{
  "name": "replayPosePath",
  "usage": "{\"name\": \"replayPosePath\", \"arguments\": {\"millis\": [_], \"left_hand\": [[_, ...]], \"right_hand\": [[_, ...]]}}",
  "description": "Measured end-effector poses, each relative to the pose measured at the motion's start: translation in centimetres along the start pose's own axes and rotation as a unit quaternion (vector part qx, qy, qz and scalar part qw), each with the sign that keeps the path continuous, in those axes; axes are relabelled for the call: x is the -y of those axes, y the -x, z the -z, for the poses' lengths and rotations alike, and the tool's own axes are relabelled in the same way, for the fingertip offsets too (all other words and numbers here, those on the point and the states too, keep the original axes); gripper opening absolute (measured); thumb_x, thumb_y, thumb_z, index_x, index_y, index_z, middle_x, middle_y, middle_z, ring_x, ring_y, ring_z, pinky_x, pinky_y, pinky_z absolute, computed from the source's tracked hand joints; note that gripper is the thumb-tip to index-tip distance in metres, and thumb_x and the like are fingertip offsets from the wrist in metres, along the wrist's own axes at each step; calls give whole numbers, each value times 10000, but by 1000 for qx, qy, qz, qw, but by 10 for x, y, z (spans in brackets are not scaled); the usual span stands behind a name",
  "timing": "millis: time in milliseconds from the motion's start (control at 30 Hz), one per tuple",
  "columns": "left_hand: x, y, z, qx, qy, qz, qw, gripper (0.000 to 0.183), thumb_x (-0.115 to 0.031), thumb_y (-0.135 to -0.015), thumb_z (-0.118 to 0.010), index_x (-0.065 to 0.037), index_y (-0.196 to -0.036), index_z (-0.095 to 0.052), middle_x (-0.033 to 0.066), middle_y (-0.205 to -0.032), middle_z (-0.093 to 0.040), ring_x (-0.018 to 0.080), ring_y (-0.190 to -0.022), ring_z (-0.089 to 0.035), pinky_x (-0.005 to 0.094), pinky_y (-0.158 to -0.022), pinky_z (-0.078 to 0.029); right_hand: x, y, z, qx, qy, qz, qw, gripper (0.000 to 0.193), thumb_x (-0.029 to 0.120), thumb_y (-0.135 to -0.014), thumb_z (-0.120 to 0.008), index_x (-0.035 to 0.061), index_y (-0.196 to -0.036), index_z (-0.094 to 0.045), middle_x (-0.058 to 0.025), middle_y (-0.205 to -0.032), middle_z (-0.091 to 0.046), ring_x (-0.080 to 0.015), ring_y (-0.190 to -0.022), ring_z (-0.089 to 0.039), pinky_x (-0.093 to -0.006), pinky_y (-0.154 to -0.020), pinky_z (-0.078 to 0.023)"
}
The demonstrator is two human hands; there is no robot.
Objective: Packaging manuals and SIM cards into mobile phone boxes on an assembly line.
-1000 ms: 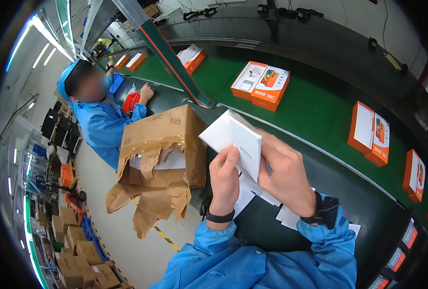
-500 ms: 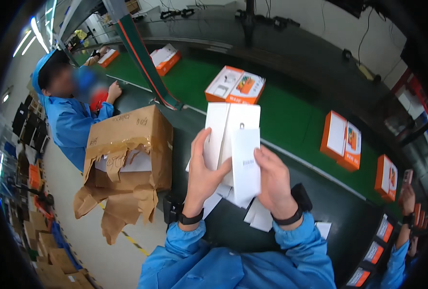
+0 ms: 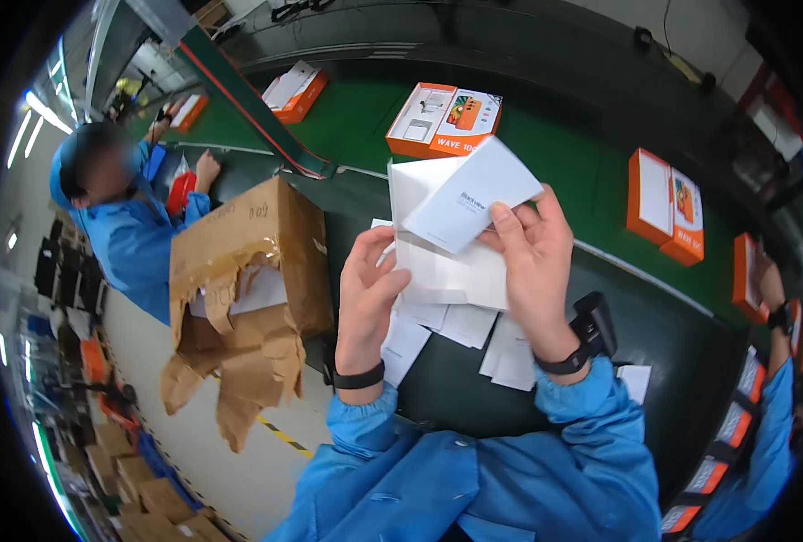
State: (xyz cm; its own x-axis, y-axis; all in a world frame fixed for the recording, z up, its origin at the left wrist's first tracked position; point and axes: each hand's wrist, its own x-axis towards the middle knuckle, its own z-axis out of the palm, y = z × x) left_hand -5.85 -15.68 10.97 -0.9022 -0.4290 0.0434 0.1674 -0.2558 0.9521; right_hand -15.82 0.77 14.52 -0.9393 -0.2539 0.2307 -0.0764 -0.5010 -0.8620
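Between thumb and fingers, my right hand [image 3: 539, 262] pinches a white booklet [image 3: 469, 200] with small dark print, tilted over an opened white cardboard box [image 3: 451, 262]. The box's lower right part lies against my right palm. My left hand [image 3: 368, 294] is curled at the box's left edge, thumb over the side and fingers partly hidden behind. Beneath both hands, several loose white booklets or cards [image 3: 467, 325] lie on the dark work surface.
A torn brown carton [image 3: 302, 253] stands at left. Beyond it, a co-worker [image 3: 117, 221] in blue sits at the green conveyor [image 3: 356, 126]. Orange-and-white boxes [image 3: 444, 117] lie along the belt. At right, another person's hand [image 3: 770, 287] touches an orange box [image 3: 746, 275].
The booklet has been raised and tilted to the right over the white box, which now appears spread open. Another person's hand at right has moved onto an orange box.
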Motion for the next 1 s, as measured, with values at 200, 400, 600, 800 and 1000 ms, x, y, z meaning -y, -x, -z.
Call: {"name": "replayPosePath", "arguments": {"millis": [200, 400, 600, 800, 1000], "left_hand": [[-5, 16, -3, 31, 192, 45, 980, 898, -223, -696, -810, 53, -1443, -396, 183, -1360, -553, 270, -1276, -558, 380, -1116, -425], [0, 17, -8, 62, 184, 31, 981, 772, -133, -718, -811, 18, -1378, -442, 159, -1350, -536, 273, -1266, -552, 394, -1099, -436], [15, 17, -23, 17, 144, 15, 989, 638, 11, -751, -830, -26, -1271, -463, 135, -1304, -528, 248, -1250, -534, 375, -1027, -486], [37, 15, -48, -130, -59, -144, 979, 463, -16, -842, -805, -2, -1193, -503, 125, -1128, -660, 192, -1073, -651, 311, -903, -546], [15, 13, -44, -145, -281, -163, 935, 495, -21, -801, -794, 64, -1201, -515, 220, -971, -759, 223, -898, -758, 310, -785, -615]], "right_hand": [[13, 2, 17, 144, 220, -81, 961, 122, -38, -939, -597, -82, -1049, -571, -211, -961, -718, -218, -914, -722, -320, -832, -559], [19, 18, 23, 175, 417, 59, 890, 179, 36, -884, -697, -72, -1018, -648, -217, -932, -691, -275, -891, -701, -367, -806, -544], [35, 27, 31, 101, 362, 165, 912, 617, 252, -1007, -600, -17, -1521, -390, -216, -1346, -571, -311, -1165, -610, -395, -1031, -442], [12, 36, 20, 171, 134, -81, 973, 699, 270, -976, -686, -47, -1520, -382, -208, -1281, -634, -239, -1169, -633, -367, -963, -514], [7, 23, 26, 184, 194, -61, 962, 694, 142, -752, -879, -48, -1331, -545, -158, -1174, -675, -209, -1095, -662, -357, -912, -545]]}}
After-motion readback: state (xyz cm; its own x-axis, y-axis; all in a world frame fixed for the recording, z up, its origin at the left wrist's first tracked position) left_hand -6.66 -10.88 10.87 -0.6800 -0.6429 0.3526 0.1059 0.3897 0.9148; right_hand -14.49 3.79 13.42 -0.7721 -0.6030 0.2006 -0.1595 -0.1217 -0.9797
